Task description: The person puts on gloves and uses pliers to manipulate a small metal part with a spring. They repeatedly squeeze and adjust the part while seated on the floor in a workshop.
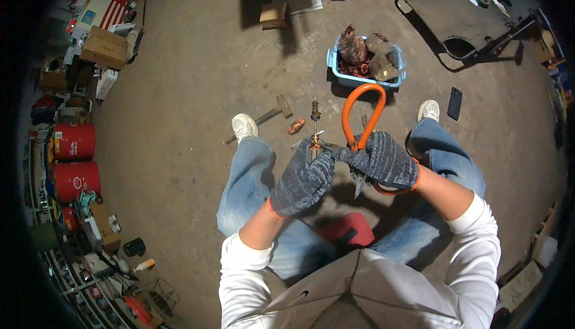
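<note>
My left hand point(302, 179), in a grey knit glove with an orange cuff, is closed around a small motor armature point(315, 143). Copper shows at its middle, and its thin shaft with a coiled dark end points away from me. My gloved right hand point(386, 158) grips shears with orange loop handles point(346, 116). One loop rises beyond the hand; the other is partly hidden beneath it. The shears' metal jaws lie close to the armature; I cannot tell whether they touch it. Just past my hands, a copper-coloured lump point(296, 126) lies on the floor.
A hammer point(268, 117) lies by my left shoe. Ahead stands a light-blue basket point(365, 82) of coppery scrap and a plastic bag. A phone point(454, 103) lies right of my right shoe. Farther right is a dark folding chair point(458, 14). Red drums point(75, 141) and cluttered shelves line the left.
</note>
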A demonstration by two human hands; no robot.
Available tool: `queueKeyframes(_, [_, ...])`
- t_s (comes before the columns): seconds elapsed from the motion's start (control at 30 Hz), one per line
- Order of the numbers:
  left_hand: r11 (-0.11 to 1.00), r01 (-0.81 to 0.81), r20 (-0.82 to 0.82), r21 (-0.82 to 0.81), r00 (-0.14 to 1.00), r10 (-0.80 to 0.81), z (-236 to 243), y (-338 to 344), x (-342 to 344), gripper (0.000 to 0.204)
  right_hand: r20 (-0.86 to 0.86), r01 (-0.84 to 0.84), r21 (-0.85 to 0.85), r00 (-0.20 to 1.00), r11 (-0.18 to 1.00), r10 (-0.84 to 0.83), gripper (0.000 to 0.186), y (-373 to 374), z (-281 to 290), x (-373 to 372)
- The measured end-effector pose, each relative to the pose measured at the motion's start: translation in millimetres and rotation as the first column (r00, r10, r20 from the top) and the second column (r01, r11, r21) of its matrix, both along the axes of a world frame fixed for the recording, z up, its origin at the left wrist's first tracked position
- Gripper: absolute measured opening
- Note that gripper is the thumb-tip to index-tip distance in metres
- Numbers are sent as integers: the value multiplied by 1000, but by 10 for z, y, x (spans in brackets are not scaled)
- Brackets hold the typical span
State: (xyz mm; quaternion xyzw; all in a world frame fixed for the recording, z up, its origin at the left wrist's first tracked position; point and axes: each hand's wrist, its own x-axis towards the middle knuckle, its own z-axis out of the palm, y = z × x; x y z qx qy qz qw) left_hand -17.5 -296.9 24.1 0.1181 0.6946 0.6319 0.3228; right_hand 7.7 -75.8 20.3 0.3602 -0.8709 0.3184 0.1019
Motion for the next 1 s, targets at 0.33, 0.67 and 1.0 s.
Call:
queueKeyframes(0.33, [992, -119, -8, -46, 993, 119, -122, 79, 19, 24, 12, 70, 232, 997, 970, -75, 38, -22, -14, -63])
queueKeyframes(0.67, [971, -124, -165, -205, 982, 90, -21, 70, -39, 24, -18, 80, 188, 997, 979, -78, 44, -2, 171, -123])
queueKeyframes(1.0, [907, 58, -553, -418, 776, -304, -222, 3, -75, 25, 133, 72, 217, 986, 974, -103, 40, -1, 99, -107])
